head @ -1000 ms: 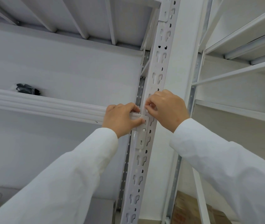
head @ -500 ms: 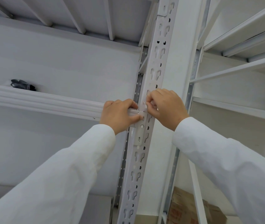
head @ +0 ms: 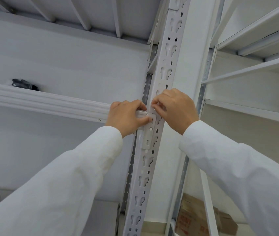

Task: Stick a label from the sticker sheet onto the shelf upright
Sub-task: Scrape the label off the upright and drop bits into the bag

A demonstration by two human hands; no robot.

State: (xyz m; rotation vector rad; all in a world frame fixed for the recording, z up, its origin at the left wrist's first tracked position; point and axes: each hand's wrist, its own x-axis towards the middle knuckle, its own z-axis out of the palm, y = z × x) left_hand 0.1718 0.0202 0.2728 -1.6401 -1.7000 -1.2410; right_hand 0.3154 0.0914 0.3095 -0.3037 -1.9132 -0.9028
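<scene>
Looking like the sticking-down step: both hands are up at the shelf upright (head: 154,92), right where the shelf beam's (head: 50,103) end meets it. Left hand (head: 126,117) curls round that beam end, thumb lying on the bracket plate (head: 149,132). Right hand (head: 176,109) has fingertips bunched against the upright's face, seemingly pinching or pressing something small. The label itself is too white and tiny to make out, and no sticker sheet shows. Next up, I'd guess: smooth it flat, firm press.
</scene>
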